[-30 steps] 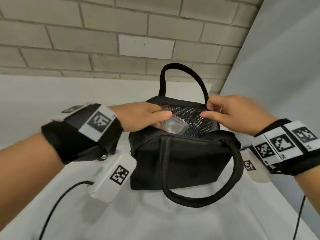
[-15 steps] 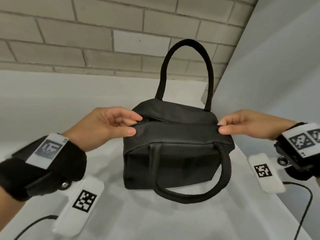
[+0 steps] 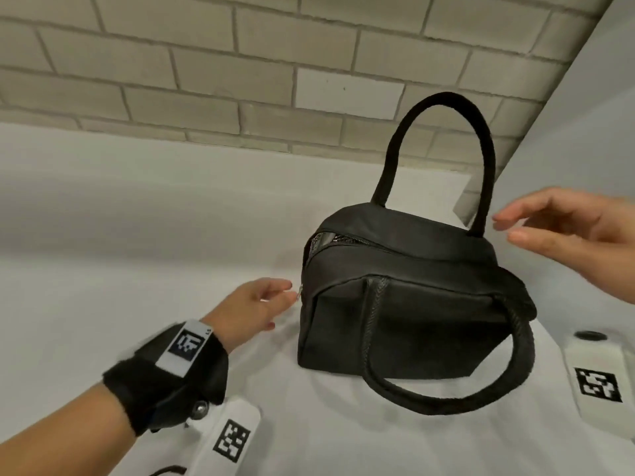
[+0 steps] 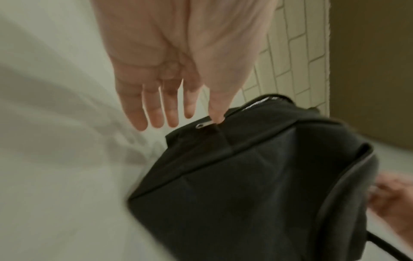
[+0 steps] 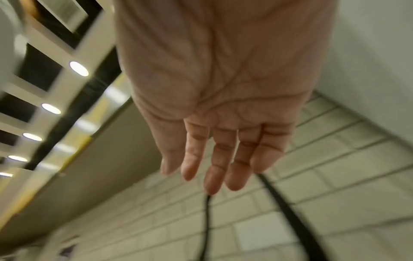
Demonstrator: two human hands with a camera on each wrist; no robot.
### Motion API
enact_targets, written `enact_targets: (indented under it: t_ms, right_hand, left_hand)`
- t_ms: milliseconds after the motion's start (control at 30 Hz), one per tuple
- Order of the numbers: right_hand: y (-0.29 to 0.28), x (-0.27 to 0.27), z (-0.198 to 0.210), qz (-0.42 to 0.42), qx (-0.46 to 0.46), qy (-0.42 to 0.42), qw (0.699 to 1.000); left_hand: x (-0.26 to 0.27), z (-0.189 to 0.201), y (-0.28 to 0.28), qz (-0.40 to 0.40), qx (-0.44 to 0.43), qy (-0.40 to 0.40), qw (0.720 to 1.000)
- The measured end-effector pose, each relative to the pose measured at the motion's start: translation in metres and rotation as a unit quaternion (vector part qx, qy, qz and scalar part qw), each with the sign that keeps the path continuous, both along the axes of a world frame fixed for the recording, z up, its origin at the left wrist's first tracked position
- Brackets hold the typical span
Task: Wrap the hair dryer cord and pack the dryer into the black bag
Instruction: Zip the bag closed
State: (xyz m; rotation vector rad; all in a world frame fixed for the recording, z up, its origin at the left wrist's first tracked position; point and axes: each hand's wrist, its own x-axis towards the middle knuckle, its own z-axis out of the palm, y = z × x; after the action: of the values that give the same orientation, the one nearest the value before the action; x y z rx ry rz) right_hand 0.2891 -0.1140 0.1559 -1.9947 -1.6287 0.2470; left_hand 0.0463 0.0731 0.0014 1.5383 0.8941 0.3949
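bag on the cloth, hands loose

while the black bag is sitting on the white cloth in the head view, zip partly undone, the left hand is reaching for the zip pull and the right hand is hovering beside the upright handle, fingers spread.

in the left wrist view, fingers are hanging straight and the thumb is touching the bag beside the pull.

in the right wrist view, fingers are lying relaxed, holding nothing.

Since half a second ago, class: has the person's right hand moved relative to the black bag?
Yes. The right hand has let go of the black bag at its top right edge and lifted up and away; it now hovers open, apart from the bag.
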Motion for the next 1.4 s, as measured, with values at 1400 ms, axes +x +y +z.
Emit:
enact_targets:
  t_ms: [1400]
  right_hand:
    - [0.126, -0.163, -0.072, 0.088, -0.071, -0.454, 0.884]
  left_hand:
    - [0.005, 0.010, -0.016, 0.071, 0.221, -0.077, 0.970]
